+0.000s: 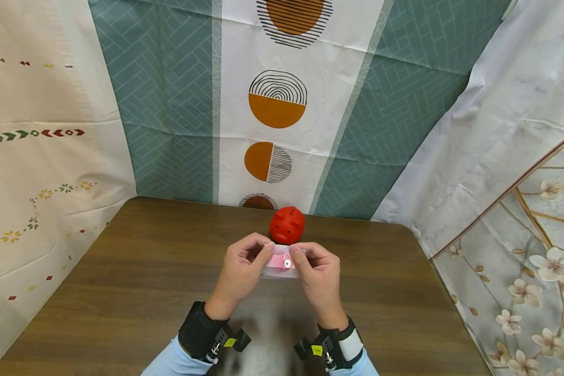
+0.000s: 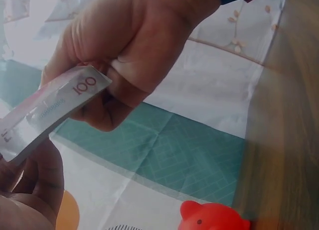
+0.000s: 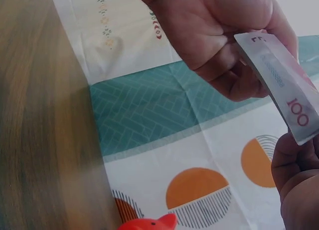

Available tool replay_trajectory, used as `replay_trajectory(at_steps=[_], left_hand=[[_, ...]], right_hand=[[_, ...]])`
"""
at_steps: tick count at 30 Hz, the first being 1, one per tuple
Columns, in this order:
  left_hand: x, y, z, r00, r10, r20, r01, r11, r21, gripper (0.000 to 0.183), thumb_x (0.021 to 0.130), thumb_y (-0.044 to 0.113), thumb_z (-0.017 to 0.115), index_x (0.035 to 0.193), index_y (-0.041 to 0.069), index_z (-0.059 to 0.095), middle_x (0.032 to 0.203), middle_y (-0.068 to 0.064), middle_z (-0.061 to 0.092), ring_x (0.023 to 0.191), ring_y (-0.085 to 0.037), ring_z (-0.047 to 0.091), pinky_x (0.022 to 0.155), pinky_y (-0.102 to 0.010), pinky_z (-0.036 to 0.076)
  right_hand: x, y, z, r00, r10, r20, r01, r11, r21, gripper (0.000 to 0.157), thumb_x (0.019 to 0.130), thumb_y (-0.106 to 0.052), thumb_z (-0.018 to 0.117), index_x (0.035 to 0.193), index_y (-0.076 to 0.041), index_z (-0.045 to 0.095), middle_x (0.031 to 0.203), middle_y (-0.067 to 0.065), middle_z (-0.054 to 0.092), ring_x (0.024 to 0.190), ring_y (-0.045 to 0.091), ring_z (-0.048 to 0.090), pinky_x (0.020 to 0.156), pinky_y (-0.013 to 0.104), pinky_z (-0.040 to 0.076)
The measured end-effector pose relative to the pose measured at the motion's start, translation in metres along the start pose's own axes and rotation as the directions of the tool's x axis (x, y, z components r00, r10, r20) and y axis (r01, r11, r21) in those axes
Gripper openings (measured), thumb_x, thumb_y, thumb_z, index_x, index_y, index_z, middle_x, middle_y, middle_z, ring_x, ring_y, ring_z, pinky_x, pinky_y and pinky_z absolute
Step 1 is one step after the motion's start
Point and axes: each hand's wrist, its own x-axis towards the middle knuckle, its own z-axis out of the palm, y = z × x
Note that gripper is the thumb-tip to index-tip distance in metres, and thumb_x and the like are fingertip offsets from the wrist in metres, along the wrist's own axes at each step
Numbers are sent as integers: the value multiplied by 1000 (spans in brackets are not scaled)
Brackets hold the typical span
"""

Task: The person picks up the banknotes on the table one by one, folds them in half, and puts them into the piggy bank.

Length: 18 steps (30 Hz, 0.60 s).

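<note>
Both hands hold a small pink and white banknote (image 1: 275, 262) between them, in front of a red piggy bank (image 1: 287, 225). My left hand (image 1: 245, 266) pinches its left end, thumb on top. At the other end my right hand (image 1: 320, 271) pinches it the same way. A printed 100 shows on the side of the banknote (image 2: 55, 108) seen in the left wrist view, and again on the banknote (image 3: 281, 85) in the right wrist view. A small white round spot with a dark centre sits on its upper face. Glossy and slightly bent, it is held clear of the table.
The brown wooden table (image 1: 122, 277) spreads under both hands. Behind it hangs a green and white patterned cloth (image 1: 174, 104). A cream cloth (image 1: 51, 209) hangs on the left and a floral cloth (image 1: 521, 292) on the right. The piggy bank stands near the back edge.
</note>
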Motion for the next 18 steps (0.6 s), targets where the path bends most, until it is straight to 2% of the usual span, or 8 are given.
replay_trajectory(at_steps=[9,14,18], left_hand=[[-1,0,0,999,-38,6,38,999,-3,7,99,6,64,96,7,71,89,-11,67,75,-17,58,62,-24,53],[0,0,-1,999,-38,3,38,999,2,8,100,6,63,98,6,71,91,-11,69,77,-16,59,66,-24,56],[0,0,-1,999,-39,-3,39,999,13,8,100,7,63,98,7,71,91,-11,69,76,-22,60,64,-24,56]], right_hand=[[0,0,-2,999,21,-24,-20,998,51,10,96,-1,67,98,0,77,83,-3,75,68,15,60,56,22,50],[0,0,-3,999,19,-41,-17,999,48,11,97,-1,67,100,2,77,84,-3,76,68,15,61,56,22,50],[0,1,-4,999,6,-42,-4,999,47,12,97,0,66,101,5,76,85,-2,76,68,15,61,56,21,50]])
